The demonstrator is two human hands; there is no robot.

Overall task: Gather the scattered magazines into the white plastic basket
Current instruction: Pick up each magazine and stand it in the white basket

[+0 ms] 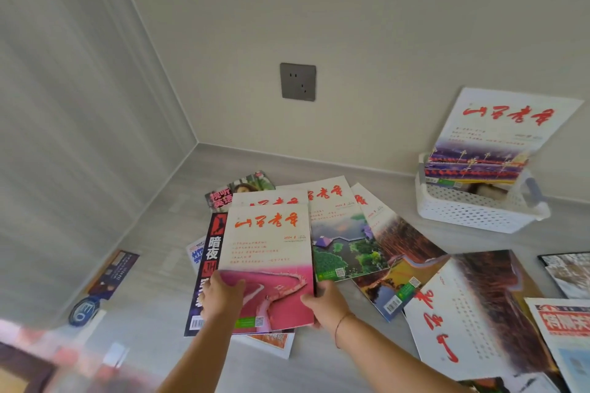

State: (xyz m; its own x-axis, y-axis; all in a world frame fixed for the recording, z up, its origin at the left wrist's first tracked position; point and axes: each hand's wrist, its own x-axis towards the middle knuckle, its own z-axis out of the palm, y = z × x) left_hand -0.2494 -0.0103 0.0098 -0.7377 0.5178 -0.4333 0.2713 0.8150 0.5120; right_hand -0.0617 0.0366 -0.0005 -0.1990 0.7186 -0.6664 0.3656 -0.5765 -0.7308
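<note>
Together, left grip [223, 295], right grip [325, 303], clasping magazine [268, 252]

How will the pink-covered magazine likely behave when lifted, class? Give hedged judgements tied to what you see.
The pink-covered magazine looks thin, and the left hand and right hand grip only its near edge, so its far end will probably droop. Its cover looks smooth, perhaps glossy, so it may slide easily off the magazines beneath.
</note>
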